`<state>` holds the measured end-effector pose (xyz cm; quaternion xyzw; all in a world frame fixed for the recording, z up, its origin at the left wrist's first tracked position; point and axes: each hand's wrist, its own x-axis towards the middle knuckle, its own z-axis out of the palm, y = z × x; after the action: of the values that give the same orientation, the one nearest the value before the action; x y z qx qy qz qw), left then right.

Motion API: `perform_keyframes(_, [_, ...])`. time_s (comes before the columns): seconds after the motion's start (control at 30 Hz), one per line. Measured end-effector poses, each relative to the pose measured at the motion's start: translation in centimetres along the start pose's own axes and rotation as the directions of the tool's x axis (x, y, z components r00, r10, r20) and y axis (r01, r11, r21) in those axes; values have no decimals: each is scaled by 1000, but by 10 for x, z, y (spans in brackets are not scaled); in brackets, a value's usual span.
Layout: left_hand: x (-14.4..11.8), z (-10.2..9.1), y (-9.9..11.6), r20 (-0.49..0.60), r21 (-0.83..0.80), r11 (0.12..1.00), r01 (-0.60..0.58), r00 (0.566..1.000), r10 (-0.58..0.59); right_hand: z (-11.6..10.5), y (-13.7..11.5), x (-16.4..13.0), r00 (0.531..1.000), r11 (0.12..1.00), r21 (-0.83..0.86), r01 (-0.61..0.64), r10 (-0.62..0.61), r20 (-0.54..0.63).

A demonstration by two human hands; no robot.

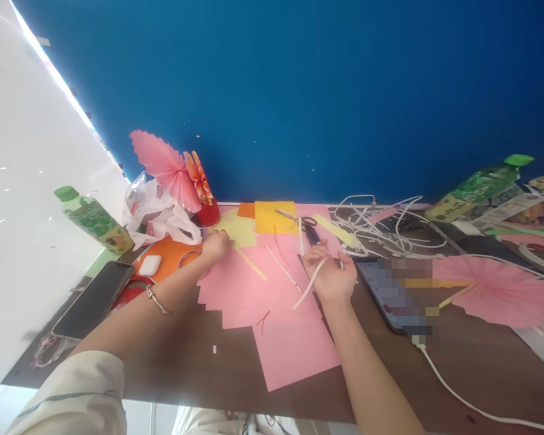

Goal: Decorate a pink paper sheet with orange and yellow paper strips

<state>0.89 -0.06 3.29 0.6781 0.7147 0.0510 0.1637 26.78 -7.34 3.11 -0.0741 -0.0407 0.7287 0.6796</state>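
My right hand (332, 279) is turned palm up with curled fingers and holds a narrow white paper strip (309, 289) that hangs down to the left. Just beyond its fingertips lies a pair of scissors (309, 222) with dark handles. My left hand (217, 245) rests with bent, closed fingers at the edge of a pale yellow paper (240, 226); what is in its fingers, if anything, is hidden. Overlapping pink paper sheets (294, 347) spread between and below the hands. On them lie a thin yellow strip (252, 266) and another white strip (283, 269).
To the left are a phone (95, 300), a white earbud case (150, 265), a green bottle (95, 220), a plastic bag (163, 214) and a pink paper fan (163, 163). At right, a lit tablet (378, 290), tangled white cables (390, 232) and another fan (494, 290) crowd the table.
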Motion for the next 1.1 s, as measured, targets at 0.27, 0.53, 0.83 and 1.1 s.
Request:
perform_keyframes(0.27, [-29, 14, 9, -242, 53, 993, -108, 963, 117, 0, 2, -1, 1000, 1000, 3, -27, 27, -4])
perform_keyframes(0.53, [-50, 35, 15, -246, 144, 971, -190, 944, 221, -1, 9, -2, 994, 997, -33, -69, 66, -82])
perform_keyframes(0.83, [-51, 33, 14, -219, 115, 976, -184, 954, 206, -6, 12, 0, 988, 988, -99, -119, 108, -113])
perform_keyframes(1.1, [-38, 19, 14, -269, -435, 855, -282, 947, 175, 5, 13, -4, 992, 977, -187, -107, 91, -92])
